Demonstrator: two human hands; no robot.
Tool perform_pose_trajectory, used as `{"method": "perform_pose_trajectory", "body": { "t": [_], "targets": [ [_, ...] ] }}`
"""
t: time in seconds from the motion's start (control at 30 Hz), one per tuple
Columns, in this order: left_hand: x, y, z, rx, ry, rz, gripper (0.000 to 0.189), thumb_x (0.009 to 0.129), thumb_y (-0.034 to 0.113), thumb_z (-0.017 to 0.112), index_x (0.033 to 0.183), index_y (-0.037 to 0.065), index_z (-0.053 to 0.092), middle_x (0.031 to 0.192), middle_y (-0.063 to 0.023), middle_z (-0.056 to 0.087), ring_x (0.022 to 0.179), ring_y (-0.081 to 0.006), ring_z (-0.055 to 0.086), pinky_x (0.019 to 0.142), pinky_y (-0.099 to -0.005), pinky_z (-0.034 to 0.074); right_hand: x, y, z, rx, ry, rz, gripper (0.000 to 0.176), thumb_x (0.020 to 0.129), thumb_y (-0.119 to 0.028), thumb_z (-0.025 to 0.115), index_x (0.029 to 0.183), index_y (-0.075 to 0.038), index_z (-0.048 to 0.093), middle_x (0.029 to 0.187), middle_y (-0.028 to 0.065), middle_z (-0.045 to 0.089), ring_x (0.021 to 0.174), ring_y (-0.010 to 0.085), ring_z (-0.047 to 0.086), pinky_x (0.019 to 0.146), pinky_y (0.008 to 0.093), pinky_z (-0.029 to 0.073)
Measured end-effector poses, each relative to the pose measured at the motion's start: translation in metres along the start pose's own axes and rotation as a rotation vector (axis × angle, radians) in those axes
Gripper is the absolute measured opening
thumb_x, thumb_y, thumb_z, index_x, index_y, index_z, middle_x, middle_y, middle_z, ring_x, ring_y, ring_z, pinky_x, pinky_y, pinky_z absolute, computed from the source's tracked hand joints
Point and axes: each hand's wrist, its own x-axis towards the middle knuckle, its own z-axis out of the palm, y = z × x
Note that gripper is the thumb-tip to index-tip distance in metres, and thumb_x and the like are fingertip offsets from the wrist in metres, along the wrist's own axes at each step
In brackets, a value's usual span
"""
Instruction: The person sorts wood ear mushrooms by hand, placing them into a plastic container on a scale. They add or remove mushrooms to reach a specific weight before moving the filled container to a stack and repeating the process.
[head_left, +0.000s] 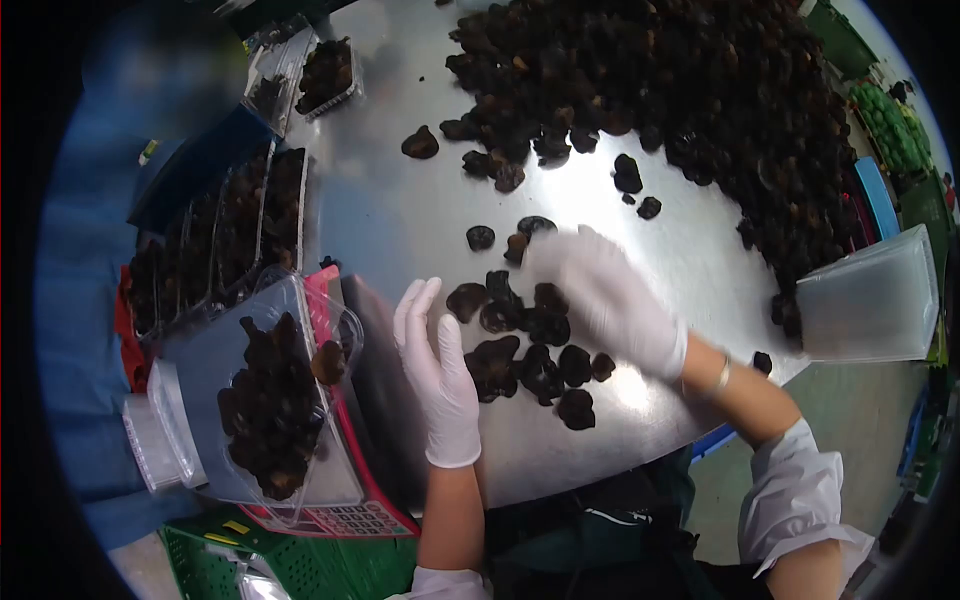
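Both my hands wear white gloves. My left hand (pixel 436 375) stands open over the metal table (pixel 370 215), fingers stretched and thumb apart, at the left side of a loose cluster of dark wood ear mushrooms (pixel 541 375). My right hand (pixel 610 300) is at the upper right of that cluster; its fingers are smeared by motion, and whether they hold anything is hidden. To the left, a clear plastic tray (pixel 345 345) with more wood ear mushrooms (pixel 270 410) rests on a pink-edged scale (pixel 350 518).
A large heap of wood ear mushrooms (pixel 670 70) covers the table's far right. Filled clear trays (pixel 262 200) line the left side. A translucent plastic bin (pixel 870 295) is at the right edge. Below the scale sits a green crate (pixel 310 568).
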Motion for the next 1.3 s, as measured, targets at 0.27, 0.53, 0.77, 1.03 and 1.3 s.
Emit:
{"method": "perform_pose_trajectory", "body": {
  "t": [0.27, 0.53, 0.77, 1.03, 1.3],
  "targets": [
    [-0.001, 0.002, 0.0, -0.03, -0.006, -0.02, 0.033, 0.104, 0.018, 0.052, 0.131, 0.002, 0.061, 0.139, -0.0147, 0.052, 0.134, -0.0268, 0.047, 0.114, -0.0408, 0.035, 0.041, 0.044, -0.01, -0.044, -0.298, 0.02, 0.03, 0.087, -0.001, 0.06, 0.115, -0.007, 0.068, 0.112, 0.0125, 0.068, 0.104, 0.0314, 0.061, 0.097, 0.0395, 0.049],
    [-0.006, 0.024, 0.002, 0.278, -0.297, 0.313, 0.041, 0.083, 0.016, 0.074, 0.124, 0.015, 0.072, 0.142, -0.0101, 0.054, 0.139, -0.0345, 0.038, 0.118, -0.0448, 0.028, -0.007, 0.01, -0.022, -0.233, -0.321, -0.041, 0.019, 0.085, -0.011, 0.067, 0.103, -0.01, 0.071, 0.099, 0.0083, 0.066, 0.096, 0.0275, 0.062, 0.093, 0.0399, 0.047],
    [-0.01, 0.018, 0.005, 0.294, -0.452, 0.325, 0.031, 0.078, 0.014, 0.077, 0.109, 0.017, 0.077, 0.143, -0.0087, 0.055, 0.143, -0.0382, 0.032, 0.119, -0.048, 0.025, -0.018, 0.024, -0.023, 0.057, -0.054, 0.226, 0.017, 0.087, -0.005, 0.062, 0.101, -0.008, 0.07, 0.095, 0.0107, 0.067, 0.094, 0.0288, 0.063, 0.089, 0.039, 0.051],
    [-0.009, 0.015, 0.003, 0.233, -0.423, 0.319, 0.008, 0.076, 0.012, 0.079, 0.08, 0.009, 0.074, 0.137, -0.0083, 0.06, 0.141, -0.0372, 0.035, 0.117, -0.0472, 0.028, -0.006, 0.026, -0.01, 0.07, -0.116, 0.193, 0.026, 0.089, -0.002, 0.064, 0.113, -0.007, 0.071, 0.109, 0.01, 0.069, 0.097, 0.0231, 0.064, 0.092, 0.0366, 0.051],
    [-0.009, 0.019, 0.006, 0.264, -0.37, 0.29, 0.01, 0.077, 0.011, 0.079, 0.079, 0.008, 0.07, 0.134, -0.0086, 0.062, 0.14, -0.0364, 0.038, 0.115, -0.0466, 0.031, -0.022, 0.01, -0.016, -0.318, -0.098, -0.058, 0.028, 0.08, -0.015, 0.072, 0.108, -0.017, 0.07, 0.106, 0.0032, 0.061, 0.107, 0.0267, 0.054, 0.097, 0.0415, 0.04]
  ]
}}
